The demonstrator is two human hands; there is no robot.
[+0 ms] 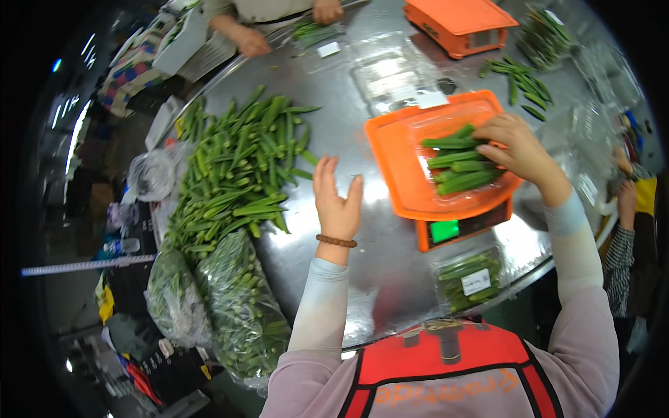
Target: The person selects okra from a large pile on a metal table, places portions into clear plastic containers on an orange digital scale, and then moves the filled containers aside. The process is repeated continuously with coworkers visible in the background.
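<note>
My left hand [338, 201], with a brown bead bracelet on its wrist, hovers over the metal table with fingers apart and nothing in it. Just left of it spreads a big pile of green okra [235, 167]. With thumb and fingers, my right hand [515, 143] grips the right ends of okra pods [454, 159] lying in a clear plastic tray [415, 128]. That tray rests on the orange pan [402, 183] of a weighing scale [426, 240] with a lit green display. My fingers partly hide the pods.
Okra-filled plastic bags [240, 308] lean at the table's left edge. A labelled okra pack [468, 279] lies near me. Beyond the scale are clear trays [389, 73], a second orange scale [460, 26] and loose okra [522, 83]. Another person's hand [253, 42] is across the table.
</note>
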